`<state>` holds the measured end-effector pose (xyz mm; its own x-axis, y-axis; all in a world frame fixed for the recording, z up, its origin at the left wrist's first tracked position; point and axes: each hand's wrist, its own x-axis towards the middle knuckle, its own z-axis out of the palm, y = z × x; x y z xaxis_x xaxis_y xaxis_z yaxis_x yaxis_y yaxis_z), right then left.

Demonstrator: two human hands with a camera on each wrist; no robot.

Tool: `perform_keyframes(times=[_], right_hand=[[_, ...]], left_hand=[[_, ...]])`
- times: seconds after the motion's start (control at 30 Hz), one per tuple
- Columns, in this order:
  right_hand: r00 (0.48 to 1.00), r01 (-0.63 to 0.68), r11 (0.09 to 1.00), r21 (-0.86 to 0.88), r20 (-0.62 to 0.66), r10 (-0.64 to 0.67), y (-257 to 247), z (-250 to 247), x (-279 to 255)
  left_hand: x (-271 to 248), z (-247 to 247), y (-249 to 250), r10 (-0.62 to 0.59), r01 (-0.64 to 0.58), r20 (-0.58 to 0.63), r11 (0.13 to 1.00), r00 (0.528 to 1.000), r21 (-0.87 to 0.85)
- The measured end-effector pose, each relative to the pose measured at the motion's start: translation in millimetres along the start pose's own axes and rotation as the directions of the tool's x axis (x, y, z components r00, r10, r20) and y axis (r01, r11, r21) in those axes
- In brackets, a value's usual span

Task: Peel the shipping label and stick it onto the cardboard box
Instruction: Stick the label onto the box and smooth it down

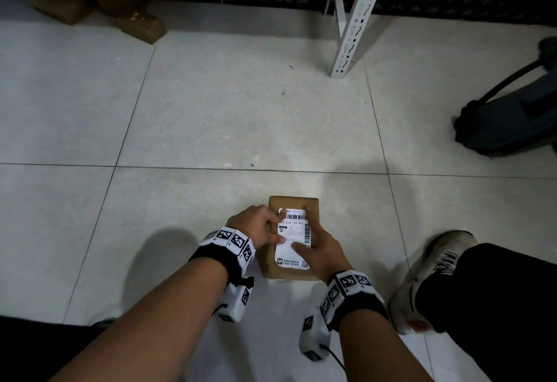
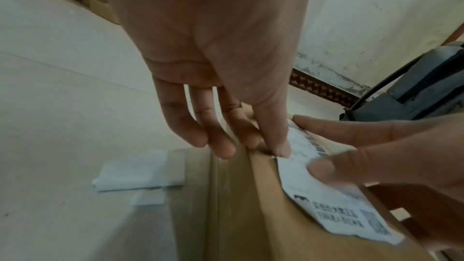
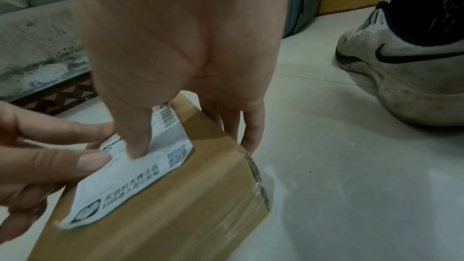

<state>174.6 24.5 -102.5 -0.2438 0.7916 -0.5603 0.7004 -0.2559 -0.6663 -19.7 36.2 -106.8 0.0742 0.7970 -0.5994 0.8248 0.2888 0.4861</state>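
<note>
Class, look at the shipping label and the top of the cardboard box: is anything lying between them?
Nothing visible does. The shipping label already lies on the cardboard box top, with the left hand and right hand pressing on it. Its near corner looks slightly lifted.

Head view looks down; both wrist views closely share the cardboard box (image 1: 292,240).
</note>
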Motion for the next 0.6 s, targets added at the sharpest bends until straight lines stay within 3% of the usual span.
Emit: perform_keyframes(times=[0.17, 0.6], right_hand=[[0.993, -0.023, 0.999, 0.038, 0.113, 0.018, 5, -11, -2], [0.993, -0.033, 0.983, -0.180, 0.104, 0.053, 23, -15, -18]], left_hand=[[-6, -4, 1, 0.008, -0.011, 0.046, 0.997, 0.999, 0.073], [-31, -6, -15, 0.078, -0.116, 0.209, 0.977, 0.975, 0.180]])
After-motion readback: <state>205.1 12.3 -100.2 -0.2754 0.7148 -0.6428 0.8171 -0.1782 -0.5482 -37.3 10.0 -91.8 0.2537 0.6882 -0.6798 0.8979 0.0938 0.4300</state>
